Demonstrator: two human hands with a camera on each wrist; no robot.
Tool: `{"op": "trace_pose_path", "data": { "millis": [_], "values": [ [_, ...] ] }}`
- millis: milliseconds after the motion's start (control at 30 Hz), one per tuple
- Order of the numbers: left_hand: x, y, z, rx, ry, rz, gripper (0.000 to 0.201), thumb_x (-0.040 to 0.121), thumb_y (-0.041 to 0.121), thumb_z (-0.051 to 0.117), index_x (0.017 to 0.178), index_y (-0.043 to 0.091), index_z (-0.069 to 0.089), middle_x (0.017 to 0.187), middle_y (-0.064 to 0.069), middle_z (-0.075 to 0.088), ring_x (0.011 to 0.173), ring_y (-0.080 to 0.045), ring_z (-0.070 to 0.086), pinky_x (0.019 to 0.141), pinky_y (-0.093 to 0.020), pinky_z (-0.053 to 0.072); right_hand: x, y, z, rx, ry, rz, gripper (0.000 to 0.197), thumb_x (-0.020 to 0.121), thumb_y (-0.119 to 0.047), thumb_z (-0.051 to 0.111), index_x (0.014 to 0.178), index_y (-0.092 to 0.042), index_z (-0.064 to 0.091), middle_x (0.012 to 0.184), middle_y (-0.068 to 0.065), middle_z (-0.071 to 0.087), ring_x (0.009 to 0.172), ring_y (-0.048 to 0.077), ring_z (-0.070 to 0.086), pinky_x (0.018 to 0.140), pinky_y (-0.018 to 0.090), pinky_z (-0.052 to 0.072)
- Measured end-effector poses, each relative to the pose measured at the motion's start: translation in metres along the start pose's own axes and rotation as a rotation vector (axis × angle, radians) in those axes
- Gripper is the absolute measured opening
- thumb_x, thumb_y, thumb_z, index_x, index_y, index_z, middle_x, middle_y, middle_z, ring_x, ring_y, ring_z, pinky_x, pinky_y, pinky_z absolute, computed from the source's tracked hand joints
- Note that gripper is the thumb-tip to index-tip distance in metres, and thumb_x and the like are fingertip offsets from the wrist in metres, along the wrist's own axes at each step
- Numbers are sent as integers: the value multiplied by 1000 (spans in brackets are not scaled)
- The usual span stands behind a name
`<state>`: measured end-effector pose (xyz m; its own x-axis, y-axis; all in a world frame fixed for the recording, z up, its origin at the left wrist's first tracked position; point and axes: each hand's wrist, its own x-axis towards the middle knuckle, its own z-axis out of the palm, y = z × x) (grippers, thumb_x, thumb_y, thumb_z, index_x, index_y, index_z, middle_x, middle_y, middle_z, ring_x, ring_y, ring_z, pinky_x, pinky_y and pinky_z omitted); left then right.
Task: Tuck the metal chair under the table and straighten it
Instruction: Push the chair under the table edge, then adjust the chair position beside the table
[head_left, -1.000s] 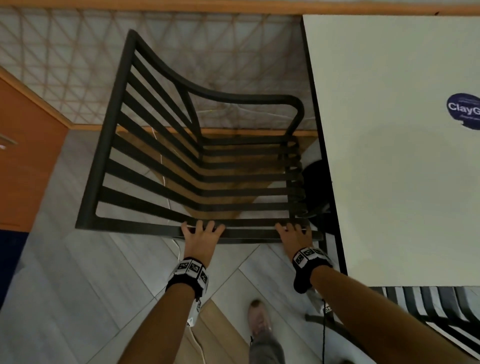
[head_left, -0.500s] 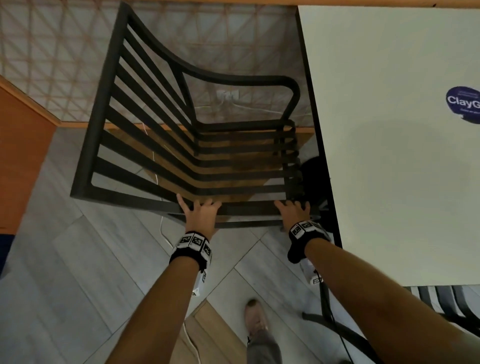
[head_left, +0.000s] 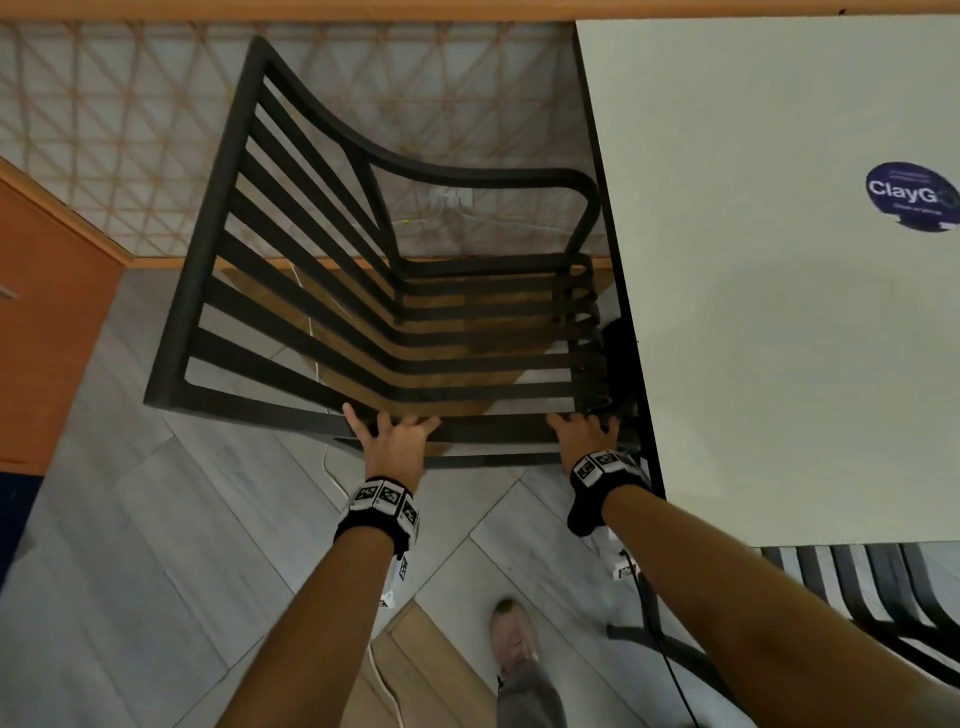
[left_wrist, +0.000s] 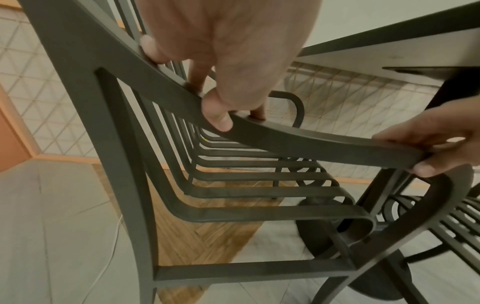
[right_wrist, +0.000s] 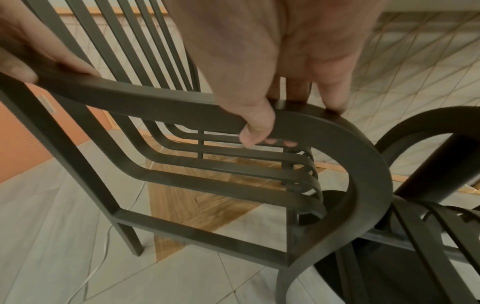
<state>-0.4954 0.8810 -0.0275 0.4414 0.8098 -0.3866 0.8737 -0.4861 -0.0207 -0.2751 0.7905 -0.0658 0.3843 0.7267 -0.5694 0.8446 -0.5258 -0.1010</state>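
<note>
2 hands clamp 1 dark slatted metal chair (head_left: 363, 322) by its armrest: left hand (head_left: 395, 447) mid-bar, right hand (head_left: 584, 441) at the curved end, beside 1 smooth pale table (head_left: 779, 312).

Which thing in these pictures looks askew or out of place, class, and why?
The metal chair stands beside the table rather than under it, and its frame runs at an angle to the table's edge. The left hand and right hand grip one of its bars. A second chair shows under the table's near edge.

Metal chair (head_left: 363, 312) slightly closer to table (head_left: 779, 260)
</note>
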Motion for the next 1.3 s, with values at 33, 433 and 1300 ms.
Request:
{"op": "trace_pose_path", "data": {
  "millis": [33,433,1300],
  "values": [
    [-3,3,2,-9,8,-30,60,79,14,69,130,39,51,120,4,64,129,-33,42,108,-75,-6,-2,-1,0,-6,-10,2,48,90,-4,44,132,-26,42,130,18,50,128,37,36,112,64,9],
    [-29,35,-20,-297,137,-128,31,85,19,63,116,22,64,128,-6,62,132,-31,43,117,-61,9,-78,-44,-29,444,36,-242,44,82,-3,57,122,-18,46,129,13,46,112,33,51,95,45,49],
    [-271,610,-180,-835,50,460,35,84,14,64,119,12,63,123,-7,63,114,-24,58,94,-29,45,-400,580,-173,357,521,-9,23,87,-12,53,107,-19,62,112,5,65,95,24,62,89,40,52]
  ]
}}
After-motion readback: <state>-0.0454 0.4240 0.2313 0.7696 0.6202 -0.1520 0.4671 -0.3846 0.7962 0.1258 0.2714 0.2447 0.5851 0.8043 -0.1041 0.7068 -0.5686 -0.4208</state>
